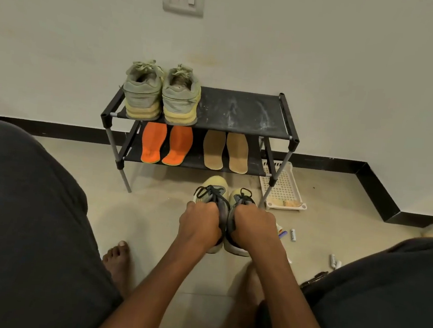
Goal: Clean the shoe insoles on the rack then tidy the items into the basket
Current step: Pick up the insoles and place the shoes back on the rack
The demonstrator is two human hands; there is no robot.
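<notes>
Both hands grip shoes in front of the rack (199, 124).
Left hand (200, 222) and right hand (252, 227): fingers curled on the dark-laced pair (224, 191); no writing readable.

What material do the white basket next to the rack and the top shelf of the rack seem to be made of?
The white lattice basket on the floor looks like moulded plastic: its base is a regular grid of small holes, with a smooth rim. The black top shelf of the rack looks like matte fabric stretched between tube rails; pale dusty smears cling to it. Neither is certain from looks alone.

Rack (242, 113): sneakers (161, 94) above, insoles (195, 148) below.
</notes>
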